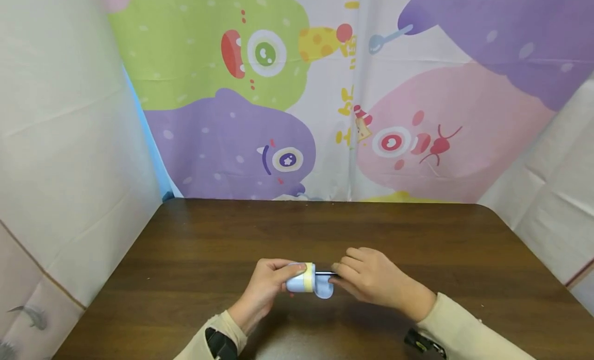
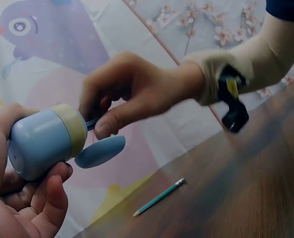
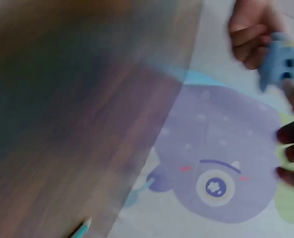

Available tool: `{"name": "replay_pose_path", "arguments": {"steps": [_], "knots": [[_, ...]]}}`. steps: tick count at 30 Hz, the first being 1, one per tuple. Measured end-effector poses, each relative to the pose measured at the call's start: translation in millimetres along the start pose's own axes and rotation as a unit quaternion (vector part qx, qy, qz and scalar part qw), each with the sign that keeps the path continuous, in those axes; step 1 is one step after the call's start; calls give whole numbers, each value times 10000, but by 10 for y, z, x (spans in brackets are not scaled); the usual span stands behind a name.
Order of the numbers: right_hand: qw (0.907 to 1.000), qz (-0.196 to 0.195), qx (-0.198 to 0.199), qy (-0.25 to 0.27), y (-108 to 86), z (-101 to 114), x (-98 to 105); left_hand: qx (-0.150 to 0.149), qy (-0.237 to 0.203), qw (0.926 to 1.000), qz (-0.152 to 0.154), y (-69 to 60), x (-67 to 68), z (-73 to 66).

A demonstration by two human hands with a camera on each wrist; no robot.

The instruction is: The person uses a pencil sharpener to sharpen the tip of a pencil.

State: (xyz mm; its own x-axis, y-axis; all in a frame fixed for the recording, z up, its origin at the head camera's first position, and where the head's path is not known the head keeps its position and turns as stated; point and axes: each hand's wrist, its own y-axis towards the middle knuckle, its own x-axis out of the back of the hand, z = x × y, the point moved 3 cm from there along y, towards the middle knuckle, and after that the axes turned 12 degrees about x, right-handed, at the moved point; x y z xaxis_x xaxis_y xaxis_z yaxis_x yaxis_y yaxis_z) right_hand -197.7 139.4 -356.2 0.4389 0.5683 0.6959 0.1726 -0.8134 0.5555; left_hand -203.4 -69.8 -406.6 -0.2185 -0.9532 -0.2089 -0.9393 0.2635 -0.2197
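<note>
My left hand [image 1: 265,287] grips a light-blue pencil sharpener [image 2: 45,141] with a yellow band, its thumb along the top. The sharpener's blue lid [image 2: 102,151] hangs open below its end. In the right wrist view, dark holes show in the sharpener's end face [image 3: 289,63]. My right hand [image 1: 371,276] pinches a dark pencil [image 1: 326,273] between thumb and fingers. That pencil points into the sharpener's end, and its tip is hidden there. Most of its other end is covered by the right hand's fingers [image 2: 122,82].
A teal pencil [image 2: 159,197] lies on the brown wooden table [image 1: 209,241], seen in both wrist views. Behind the table hangs a cloth with cartoon monsters [image 1: 241,133]. Pale cloth walls [image 1: 69,117] stand at both sides.
</note>
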Motion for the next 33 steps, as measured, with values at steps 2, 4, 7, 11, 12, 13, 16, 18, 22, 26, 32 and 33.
{"name": "replay_pose_path", "arguments": {"steps": [2,4,7,11,12,13,16,18,22,26,32,33], "knots": [[9957,-257,636,-615,-11,30,-28,62,-75,10000,-1,-4,0,2],[9896,-550,931,-951,-23,45,-73,107,-165,9998,-25,-2,5,1],[9905,-910,684,-775,-23,50,-159,166,-297,9994,-113,5,13,-1],[9870,-1235,-630,809,1,44,-223,198,-413,9985,-300,15,19,11],[9754,-1232,-1156,1415,4,37,-228,197,-418,9984,-340,16,20,17],[9563,-1173,-1739,2036,8,24,-228,193,-418,9982,-374,17,19,22],[8445,-743,-3698,3802,-6,-27,-236,176,-359,9983,-423,20,13,34],[7303,-451,-4860,4780,-25,-53,-249,136,-297,9985,-431,19,6,36],[5222,-122,-5928,6130,-35,-88,-269,-47,-93,9990,-435,12,-3,13],[4371,296,-5966,6724,-36,-101,-259,-228,183,9990,-351,1,-5,-8],[6744,521,-4673,5693,18,-149,-126,-271,183,9992,-240,-23,5,-37],[7623,589,-4015,5042,42,-151,-83,-251,171,9993,-223,-28,3,-43]]}}
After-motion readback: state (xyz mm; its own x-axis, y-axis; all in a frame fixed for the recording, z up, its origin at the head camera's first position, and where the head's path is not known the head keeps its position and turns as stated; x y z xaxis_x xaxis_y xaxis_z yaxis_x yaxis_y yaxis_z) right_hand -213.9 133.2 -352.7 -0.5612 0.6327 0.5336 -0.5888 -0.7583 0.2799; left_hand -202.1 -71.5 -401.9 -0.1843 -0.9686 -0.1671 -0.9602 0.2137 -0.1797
